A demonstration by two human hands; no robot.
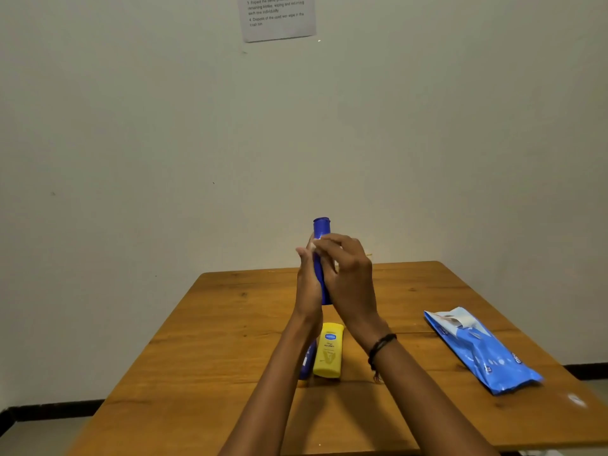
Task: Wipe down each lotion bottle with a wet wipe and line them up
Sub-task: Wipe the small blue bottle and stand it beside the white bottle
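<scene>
A tall blue lotion bottle [321, 228] is held upright above the wooden table [230, 324], its cap pointing up. My left hand [307, 284] grips its lower body from the left. My right hand [345, 274] wraps the bottle's upper part, pressing a white wet wipe [313, 242] against it; only a small edge of the wipe shows. A yellow lotion bottle [328, 352] lies on the table below my hands. Beside it on the left lies another blue bottle [306, 363], mostly hidden by my left forearm.
A blue wet wipe pack [480, 350] lies on the table's right side with its flap peeled open. The table stands against a plain wall with an instruction sheet [278, 16] taped high up. A black cord bracelet [380, 348] circles my right wrist.
</scene>
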